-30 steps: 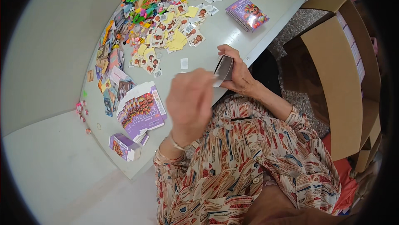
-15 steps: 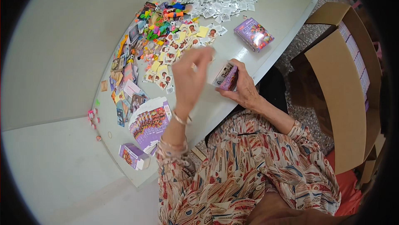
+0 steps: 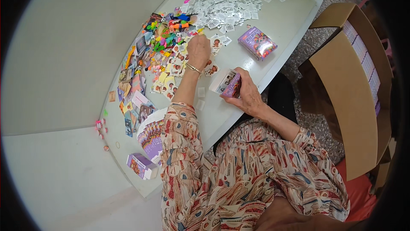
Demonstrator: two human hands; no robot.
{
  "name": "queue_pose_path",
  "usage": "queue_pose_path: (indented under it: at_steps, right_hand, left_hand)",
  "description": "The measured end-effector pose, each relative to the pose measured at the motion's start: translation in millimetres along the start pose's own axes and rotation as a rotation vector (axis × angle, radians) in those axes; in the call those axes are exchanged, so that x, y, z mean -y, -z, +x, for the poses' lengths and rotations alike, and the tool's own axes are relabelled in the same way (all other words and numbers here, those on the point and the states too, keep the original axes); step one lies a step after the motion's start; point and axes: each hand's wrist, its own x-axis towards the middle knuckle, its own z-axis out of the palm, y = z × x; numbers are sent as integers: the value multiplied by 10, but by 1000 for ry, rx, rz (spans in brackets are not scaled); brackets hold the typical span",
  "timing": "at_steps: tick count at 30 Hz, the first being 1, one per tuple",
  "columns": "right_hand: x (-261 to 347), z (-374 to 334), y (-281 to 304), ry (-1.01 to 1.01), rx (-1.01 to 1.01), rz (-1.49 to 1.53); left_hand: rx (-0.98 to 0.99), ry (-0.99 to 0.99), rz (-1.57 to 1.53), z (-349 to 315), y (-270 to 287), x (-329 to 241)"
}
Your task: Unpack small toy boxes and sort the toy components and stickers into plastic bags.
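Observation:
My right hand (image 3: 250, 96) grips a small purple carton (image 3: 233, 87), tilted with its open end facing left and pale flaps folded out. Dark-and-white printed pieces show inside it. Over the heap's near edge, my left hand (image 3: 198, 51), with a bracelet at its wrist, is bent down with its fingers hidden beneath it. Square picture stickers (image 3: 177, 66) lie under and around that hand. Just beyond it are colourful small plastic toys (image 3: 164, 39) and a broad pile of white sachets (image 3: 226, 7).
A filled purple carton (image 3: 257, 43) lies at the table's right edge. Flat purple cartons (image 3: 150, 139) fan out near my left sleeve, beside another purple box (image 3: 142, 166). Loose cards (image 3: 139, 101) line the left side. A large cardboard box (image 3: 341, 94) of packed cartons stands at the right.
My left hand has moved forward, from beside the carton onto the stickers near the toys. The right hand still holds the carton, and the view has shifted slightly.

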Motion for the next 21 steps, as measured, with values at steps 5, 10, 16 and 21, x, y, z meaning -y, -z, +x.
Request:
queue_pose_path:
  at_steps: [5, 10, 16, 21]
  right_hand:
    - [83, 65, -3, 1, -24, 0]
    - [99, 212, 16, -74, -18, -67]
    - [275, 246, -186, -3, 26, -53]
    - [72, 245, -207, 7, -13, -77]
  left_hand:
    - [-243, 110, -470, -167, 616, 42]
    - [-191, 231, -757, -599, 1318, -565]
    - [-156, -133, -74, -1061, 1309, -642]
    - [-235, 22, -604, -849, 1128, -135]
